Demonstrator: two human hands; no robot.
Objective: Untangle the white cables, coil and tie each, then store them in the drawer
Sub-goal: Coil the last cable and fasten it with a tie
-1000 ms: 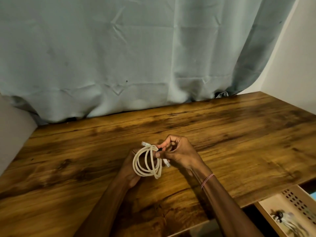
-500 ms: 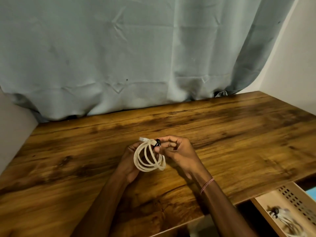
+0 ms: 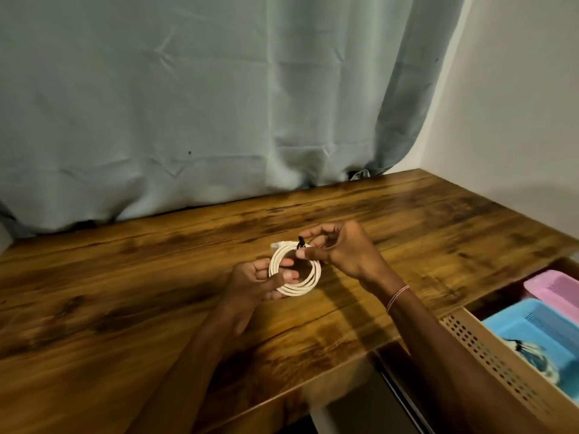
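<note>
My left hand [image 3: 257, 280] grips the coiled white cable [image 3: 301, 289] above the bench [image 3: 125, 277]; my right hand [image 3: 344, 249] pinches the black tie [image 3: 301, 244] on it.

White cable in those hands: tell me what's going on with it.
A person is tying off a coiled white cable over the wooden desk. The left grip curls round the coil's lower left side, while the right grip pinches a black tie at its top. To the right, the drawer stands open with a blue basket, which holds what looks like bundled cables, and a pink basket. This coil is not yet stored.
</note>
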